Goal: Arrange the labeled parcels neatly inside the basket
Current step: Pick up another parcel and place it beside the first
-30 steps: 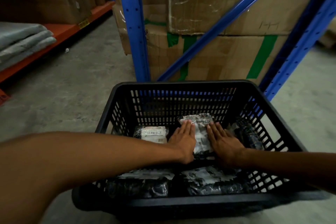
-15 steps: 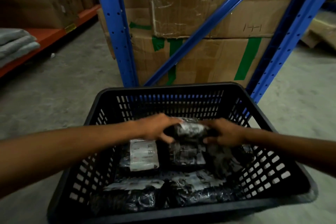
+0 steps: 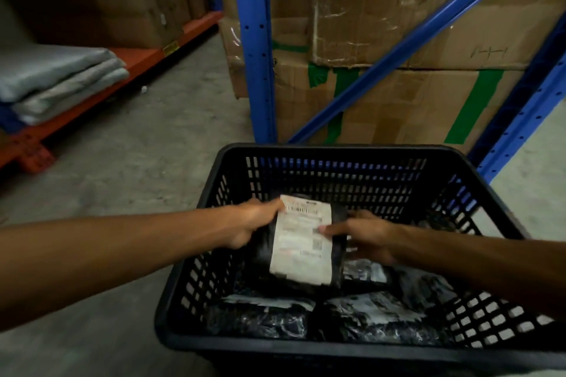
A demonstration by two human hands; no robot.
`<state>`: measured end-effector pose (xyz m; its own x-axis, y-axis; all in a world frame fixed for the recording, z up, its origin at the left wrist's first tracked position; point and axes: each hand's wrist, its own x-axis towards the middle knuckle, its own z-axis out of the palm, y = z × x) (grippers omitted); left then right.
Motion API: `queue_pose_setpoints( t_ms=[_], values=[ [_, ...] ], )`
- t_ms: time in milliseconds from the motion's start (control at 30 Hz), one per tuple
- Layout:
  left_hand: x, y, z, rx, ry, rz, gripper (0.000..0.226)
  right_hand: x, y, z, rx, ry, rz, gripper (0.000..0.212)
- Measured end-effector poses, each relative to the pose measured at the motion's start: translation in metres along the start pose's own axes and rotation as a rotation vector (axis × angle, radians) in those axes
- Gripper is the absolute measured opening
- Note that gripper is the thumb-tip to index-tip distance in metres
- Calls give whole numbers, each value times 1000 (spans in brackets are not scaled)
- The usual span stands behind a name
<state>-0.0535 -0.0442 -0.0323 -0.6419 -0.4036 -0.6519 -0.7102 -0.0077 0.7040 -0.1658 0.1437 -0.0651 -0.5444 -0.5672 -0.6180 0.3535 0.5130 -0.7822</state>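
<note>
A black slatted plastic basket [image 3: 337, 153] stands on the floor before me. Both hands hold one black parcel with a white shipping label [image 3: 301, 242], raised above the basket's bottom with its label facing me. My left hand [image 3: 254, 223] grips its left edge. My right hand [image 3: 364, 236] grips its right edge, thumb on the label. Other black parcels lie below: one at the near left [image 3: 260, 315], one at the near right [image 3: 382, 318], and more at the right, partly hidden by my right arm.
Blue rack posts [image 3: 255, 49] and a diagonal brace rise just behind the basket, with taped cardboard boxes [image 3: 398, 95] stacked between them. An orange low shelf [image 3: 128, 67] with folded grey fabric [image 3: 58, 79] runs along the left. Concrete floor [image 3: 137, 156] lies between.
Both hands went from pressing flat on a parcel to gripping it, then lifted it and turned it so its white label faces up. The camera view shifted a little.
</note>
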Motion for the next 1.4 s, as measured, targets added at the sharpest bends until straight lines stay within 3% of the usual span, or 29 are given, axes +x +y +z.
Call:
queue_pose_setpoints(
  t_ms=[133,333,500,567,667,733,800,867,933,1067,1267,1400],
  values=[
    [7,-25,-6,81,81,-71,50,19,3,34,-31,7,3,26],
    [28,-17,-21,59,162,-18,43,67,-13,52,-16,142,-121,47],
    [42,-10,-13,228,75,-39,47,102,-3,57,-363,212,-79,42],
    [43,-9,-11,296,83,-36,50,103,-6,58,-468,188,-80,58],
    [32,-10,-12,504,33,27,50,79,-16,58,-858,199,-125,90],
    [12,-11,-14,789,-56,118,51,48,-14,56,-986,244,-378,70],
    [-12,-18,-18,1075,-231,222,56,14,-2,54,-936,211,-646,47],
    [-35,-29,-23,1291,-449,258,65,-15,11,52,-907,30,-673,49],
    [-55,-42,-27,1446,-595,168,69,-38,24,54,-919,-191,-597,59],
    [-75,-54,-26,1581,-562,185,67,-53,41,61,-1070,-394,-613,55],
    [-71,-50,-23,1591,-559,234,47,-55,37,69,-1113,-427,-694,40],
    [-74,-44,-31,1429,-487,295,44,-59,31,58,-947,-401,-579,29]
  ],
)
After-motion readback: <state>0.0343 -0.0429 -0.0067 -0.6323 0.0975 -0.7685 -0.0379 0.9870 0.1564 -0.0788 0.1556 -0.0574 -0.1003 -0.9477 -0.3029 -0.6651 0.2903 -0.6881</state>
